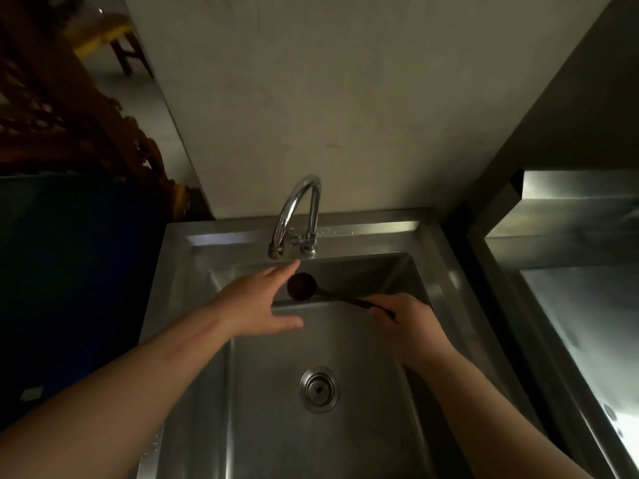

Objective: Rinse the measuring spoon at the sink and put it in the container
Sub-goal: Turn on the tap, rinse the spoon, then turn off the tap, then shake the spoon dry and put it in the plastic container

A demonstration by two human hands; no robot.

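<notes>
Left hand (261, 302): open, fingers (276, 273) extended toward 1 o'clock, thumb spread. Right hand (409, 323): closed around a spoon handle (349, 299), pointing toward 10 o'clock. Both forearms bare.

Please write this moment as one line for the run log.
right hand: holds measuring spoon | left hand: open, near faucet | water: none visible | container: not in view

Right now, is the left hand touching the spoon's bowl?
Cannot tell. In the head view the left hand lies right beside the measuring spoon bowl, fingers overlapping its edge, no clear gap or contact.
</notes>
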